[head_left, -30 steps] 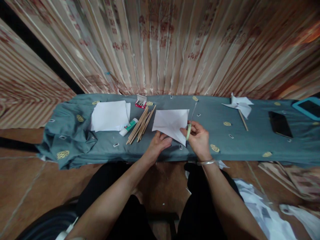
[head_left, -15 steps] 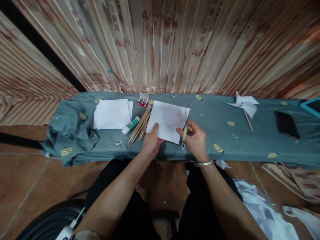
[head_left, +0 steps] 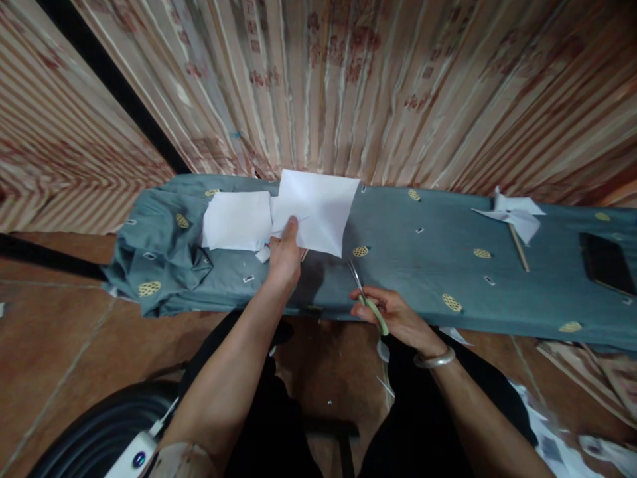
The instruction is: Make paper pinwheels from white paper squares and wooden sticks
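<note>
- Head view: left hand [head_left: 285,255] pinches paper [head_left: 321,206], thumb on top, over the cloth [head_left: 408,259];
- right hand [head_left: 393,311] grips scissors [head_left: 372,311], long axis slanting forward and left;
- tips just beside paper's near right corner, not touching.

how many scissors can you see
1: green-handled scissors in the right hand, below and right of the white paper sheet held in the left hand. The sheet may hide more.

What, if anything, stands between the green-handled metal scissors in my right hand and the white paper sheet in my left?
Nothing visible: the scissors in your right hand are apart from the sheet, near its lower right corner, only patterned teal cloth showing between.
</note>
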A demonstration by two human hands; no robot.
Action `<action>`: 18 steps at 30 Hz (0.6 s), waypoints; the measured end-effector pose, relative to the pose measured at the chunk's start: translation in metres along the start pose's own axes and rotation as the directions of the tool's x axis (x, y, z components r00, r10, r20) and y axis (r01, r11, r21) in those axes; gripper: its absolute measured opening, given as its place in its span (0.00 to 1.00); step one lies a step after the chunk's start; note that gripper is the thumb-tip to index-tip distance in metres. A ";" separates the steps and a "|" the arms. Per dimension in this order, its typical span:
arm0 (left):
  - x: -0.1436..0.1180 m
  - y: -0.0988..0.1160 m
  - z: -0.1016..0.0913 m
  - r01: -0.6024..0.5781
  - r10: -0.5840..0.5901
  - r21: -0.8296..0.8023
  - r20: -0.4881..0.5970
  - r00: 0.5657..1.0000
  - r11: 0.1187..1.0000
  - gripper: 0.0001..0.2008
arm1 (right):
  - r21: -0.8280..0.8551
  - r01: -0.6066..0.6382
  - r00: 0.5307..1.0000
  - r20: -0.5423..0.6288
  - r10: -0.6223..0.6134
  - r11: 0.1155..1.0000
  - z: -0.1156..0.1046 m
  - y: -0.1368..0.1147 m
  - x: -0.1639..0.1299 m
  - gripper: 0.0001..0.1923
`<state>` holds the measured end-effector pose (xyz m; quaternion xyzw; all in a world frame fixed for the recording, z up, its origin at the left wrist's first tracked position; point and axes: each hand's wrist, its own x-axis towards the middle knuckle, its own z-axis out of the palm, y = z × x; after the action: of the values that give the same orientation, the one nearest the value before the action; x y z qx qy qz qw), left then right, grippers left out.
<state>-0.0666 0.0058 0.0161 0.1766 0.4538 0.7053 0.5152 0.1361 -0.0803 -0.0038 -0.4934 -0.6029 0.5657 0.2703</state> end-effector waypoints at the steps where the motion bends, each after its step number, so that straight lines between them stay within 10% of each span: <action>1: -0.002 0.002 0.002 0.017 -0.017 -0.005 0.003 1.000 1.000 0.19 | 0.006 -0.008 0.999 0.046 0.007 1.000 0.000 -0.002 0.000 0.21; 18: -0.022 0.000 0.006 0.173 -0.174 0.013 0.086 0.981 0.985 0.15 | 0.083 -0.089 0.990 0.117 0.079 0.993 -0.004 -0.014 0.003 0.26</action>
<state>-0.0536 -0.0113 0.0240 0.1682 0.4467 0.6482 0.5933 0.1345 -0.0740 0.0092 -0.4733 -0.5703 0.6297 0.2329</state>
